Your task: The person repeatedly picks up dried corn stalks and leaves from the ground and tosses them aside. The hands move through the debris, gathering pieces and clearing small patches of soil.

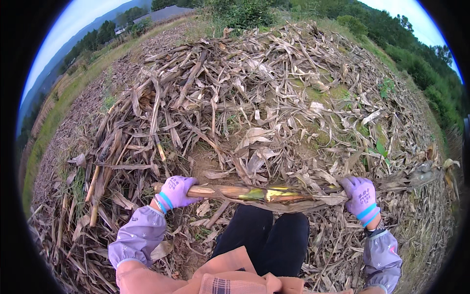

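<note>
A long dry corn stalk (242, 192), brownish with a green and yellow patch near its middle, lies across in front of my thighs. My left hand (178, 192), in a purple work glove with a blue cuff band, is closed around its left end. Farther right, my right hand (360, 196), gloved alike, grips the stalk where dry leaves wrap it. Beyond that hand the leafy part extends to the right edge of the field. The fingers' undersides are hidden on both hands.
Dry corn leaves (257, 136) cover the ground all around. Piled stalks (110, 147) lie to the left, some pointing towards me. Small green plants (382, 150) stand at the right. Bushes (238, 13) and grass border the far side, with trees beyond.
</note>
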Motion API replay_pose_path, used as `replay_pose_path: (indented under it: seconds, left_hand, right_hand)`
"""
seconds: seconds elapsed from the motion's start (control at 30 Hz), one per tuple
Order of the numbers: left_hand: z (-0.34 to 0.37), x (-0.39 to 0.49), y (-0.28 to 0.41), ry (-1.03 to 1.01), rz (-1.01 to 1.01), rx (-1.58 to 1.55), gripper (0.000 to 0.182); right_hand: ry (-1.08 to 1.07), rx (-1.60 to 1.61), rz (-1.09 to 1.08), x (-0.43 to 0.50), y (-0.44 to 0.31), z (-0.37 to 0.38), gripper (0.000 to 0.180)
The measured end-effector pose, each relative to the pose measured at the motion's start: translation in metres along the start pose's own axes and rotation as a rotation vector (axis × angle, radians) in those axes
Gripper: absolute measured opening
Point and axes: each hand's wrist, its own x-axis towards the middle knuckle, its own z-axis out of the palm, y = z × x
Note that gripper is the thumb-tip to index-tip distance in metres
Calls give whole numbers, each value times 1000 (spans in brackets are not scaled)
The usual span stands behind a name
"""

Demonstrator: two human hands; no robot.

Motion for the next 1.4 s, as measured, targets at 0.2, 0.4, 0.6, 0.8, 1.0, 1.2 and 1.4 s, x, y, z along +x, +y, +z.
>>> replay_pose_path:
  seconds: [0.2,0.4,0.6,0.8,1.0,1.2,1.4]
  left_hand:
    - [67,-149,15,272,-616,-239,55]
    - [-22,-64,-74,580,-829,-336,58]
    - [-203,99,-201,813,-769,419,64]
    - [-56,248,-109,518,-86,-499,33]
    - [133,266,133,135,145,-1068,27]
    - [190,234,328,-202,290,-1022,26]
    - [242,218,414,-423,404,-798,24]
  right_hand:
    - [441,-51,-379,185,-72,1,44]
    - [728,57,-308,219,-100,-13,44]
    - [428,97,135,107,-42,70,42]
    - [-95,353,897,-92,-22,206,46]
    - [-211,400,1591,-287,-14,268,38]
    - [-69,266,2109,-457,11,282,53]
    - [-60,117,2686,-632,-15,252,62]
